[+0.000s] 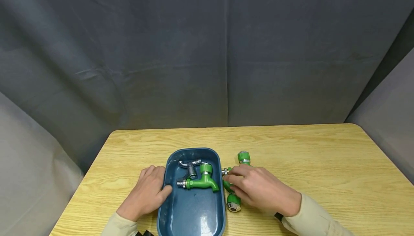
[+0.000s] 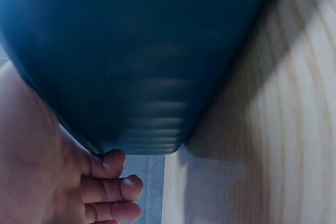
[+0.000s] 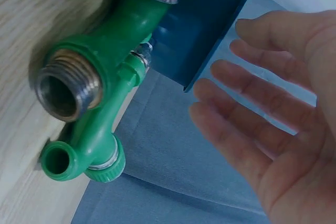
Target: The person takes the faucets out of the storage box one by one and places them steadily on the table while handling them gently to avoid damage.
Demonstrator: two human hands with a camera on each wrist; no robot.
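A blue plastic tray [image 1: 197, 214] holds a green tap [image 1: 202, 183] and a chrome tap [image 1: 191, 169] in its far half. My left hand [image 1: 147, 189] holds the tray's left rim, thumb over the edge and fingers along the outer wall. In the left wrist view, the tray's side wall [image 2: 147, 66] fills most of the picture. Over two more green taps on the table, my right hand [image 1: 255, 187] hovers with its fingers spread slightly. The right wrist view shows the nearer tap [image 3: 126, 30] and the farther tap [image 3: 97, 135] apart from the fingers [image 3: 252, 82].
The wooden table [image 1: 323, 164] stretches out to both sides of the tray. A dark grey curtain [image 1: 207, 67] hangs behind its back edge, with pale cloth [image 1: 29, 167] at the left side.
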